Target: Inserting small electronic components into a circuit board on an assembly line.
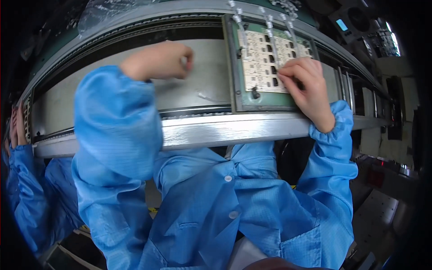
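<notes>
One circuit board (260, 67) lies under the curled right grip (308, 82), whose hold on anything I cannot tell.

Kinda harsh white glare on the metal rail (225, 129) from where I'm standing, soft shadow below the motion-blurred left hand (157, 61), little screen (342, 24) glowing, edges bowing into black corners.

Silver conveyor rail (216, 129), small glowing blue screen (342, 24), bright light strip (395, 44) at right
</notes>
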Demonstrator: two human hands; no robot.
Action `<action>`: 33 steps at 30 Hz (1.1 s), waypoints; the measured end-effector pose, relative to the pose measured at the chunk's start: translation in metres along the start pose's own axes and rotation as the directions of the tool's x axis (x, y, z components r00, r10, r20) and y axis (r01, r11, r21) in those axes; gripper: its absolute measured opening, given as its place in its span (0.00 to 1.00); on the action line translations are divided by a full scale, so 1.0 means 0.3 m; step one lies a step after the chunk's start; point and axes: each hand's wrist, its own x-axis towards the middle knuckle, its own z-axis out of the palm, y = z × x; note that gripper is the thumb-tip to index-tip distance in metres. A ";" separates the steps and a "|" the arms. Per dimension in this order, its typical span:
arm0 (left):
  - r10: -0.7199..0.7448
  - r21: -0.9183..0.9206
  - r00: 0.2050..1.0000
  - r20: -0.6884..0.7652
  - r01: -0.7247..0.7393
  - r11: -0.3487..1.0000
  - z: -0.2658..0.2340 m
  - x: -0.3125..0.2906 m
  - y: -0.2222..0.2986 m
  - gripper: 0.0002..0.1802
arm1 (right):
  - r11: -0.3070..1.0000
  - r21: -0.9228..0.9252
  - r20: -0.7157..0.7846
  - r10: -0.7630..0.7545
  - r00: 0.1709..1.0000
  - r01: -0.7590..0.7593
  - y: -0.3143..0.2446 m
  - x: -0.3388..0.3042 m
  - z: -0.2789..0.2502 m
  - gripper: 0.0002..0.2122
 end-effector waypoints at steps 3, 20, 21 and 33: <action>0.025 0.016 0.983 0.184 -0.028 0.999 0.065 0.068 0.065 0.11 | 0.999 -0.032 -0.006 0.010 1.000 -0.010 0.003 -0.001 -0.012 0.05; 0.191 0.155 0.959 0.208 -0.225 0.962 0.146 0.091 0.145 0.07 | 0.994 0.034 0.068 0.106 0.992 -0.108 0.029 -0.001 -0.019 0.02; 0.207 0.158 0.955 0.211 -0.242 0.957 0.141 0.094 0.160 0.08 | 0.992 0.028 0.060 0.119 0.991 -0.121 0.031 -0.006 -0.019 0.02; 0.264 0.195 0.959 0.105 -0.280 0.940 0.157 0.114 0.140 0.11 | 0.991 0.060 0.031 0.121 0.992 -0.122 0.064 -0.018 0.005 0.03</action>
